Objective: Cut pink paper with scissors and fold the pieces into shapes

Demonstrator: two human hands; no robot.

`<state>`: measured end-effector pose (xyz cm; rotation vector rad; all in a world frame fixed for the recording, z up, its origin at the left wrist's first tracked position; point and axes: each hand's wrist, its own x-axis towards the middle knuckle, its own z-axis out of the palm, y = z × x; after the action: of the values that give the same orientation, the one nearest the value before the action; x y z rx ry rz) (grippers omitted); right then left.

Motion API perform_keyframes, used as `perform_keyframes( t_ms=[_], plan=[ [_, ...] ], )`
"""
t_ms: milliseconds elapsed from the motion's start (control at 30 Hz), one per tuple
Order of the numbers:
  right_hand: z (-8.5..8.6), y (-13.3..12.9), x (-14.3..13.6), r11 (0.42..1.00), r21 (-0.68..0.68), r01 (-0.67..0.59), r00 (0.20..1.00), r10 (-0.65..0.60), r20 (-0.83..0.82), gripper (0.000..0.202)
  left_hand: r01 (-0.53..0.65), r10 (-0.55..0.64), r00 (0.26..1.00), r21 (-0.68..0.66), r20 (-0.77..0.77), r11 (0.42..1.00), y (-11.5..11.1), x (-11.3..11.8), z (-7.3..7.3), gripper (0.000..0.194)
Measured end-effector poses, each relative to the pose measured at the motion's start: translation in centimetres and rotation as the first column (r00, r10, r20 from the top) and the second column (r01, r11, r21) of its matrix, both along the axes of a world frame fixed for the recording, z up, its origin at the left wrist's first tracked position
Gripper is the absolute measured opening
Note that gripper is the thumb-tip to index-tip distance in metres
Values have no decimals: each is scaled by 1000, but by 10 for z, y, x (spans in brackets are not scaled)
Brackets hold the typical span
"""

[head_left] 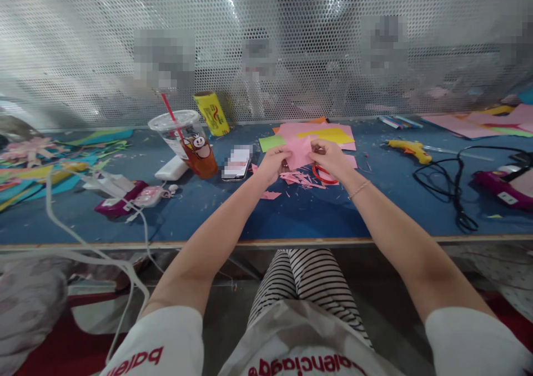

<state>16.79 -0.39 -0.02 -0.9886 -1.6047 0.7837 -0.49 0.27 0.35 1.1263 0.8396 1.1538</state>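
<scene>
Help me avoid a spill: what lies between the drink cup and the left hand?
In the head view, a phone lies between the cup and left hand, with a pink scrap nearer the hand.

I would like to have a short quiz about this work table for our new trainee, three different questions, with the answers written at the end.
1. What do the left hand and the right hand both hold?
2. True or false: the glue gun lies to the right of the cup.
3. Which colour is the straw? A) green B) red C) white

Key: 1. Pink paper. 2. True. 3. B.
</scene>
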Motion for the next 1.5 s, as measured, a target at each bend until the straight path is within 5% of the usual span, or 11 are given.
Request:
perform_keyframes(
  t_ms=[167, 333, 600, 900, 1300, 1500],
  plan=[
    [0, 0, 0, 1000, -2, 25, 999, -25, 30, 24, 20, -20, 1000, 17, -12, 1000, 2, -1, -2, 10],
    [1, -1, 5, 985, 173, -18, 995, 0, 105, 54, -23, 23, 999, -13, -28, 1000, 5, -4, -2, 12],
    [7, -3, 12, 886, 444, -136, 885, -93, 456, 15, 63, -56, 995, 73, -85, 995, 4, -5, -1, 14],
    [4, -4, 7, 895, 399, -198, 770, -110, 629, 16, 56, -5, 961, 176, -278, 983, -3, 1, -2, 10],
    [2, -3, 6, 888, 438, -138, 835, -133, 534, 9, 75, -54, 981, 111, -185, 991, -4, -1, 0, 17],
    [0, 0, 4, 920, 392, 8, 928, -153, 339, 11, 136, -126, 985, 80, -118, 987, -8, 1, 3, 13]
  ],
)
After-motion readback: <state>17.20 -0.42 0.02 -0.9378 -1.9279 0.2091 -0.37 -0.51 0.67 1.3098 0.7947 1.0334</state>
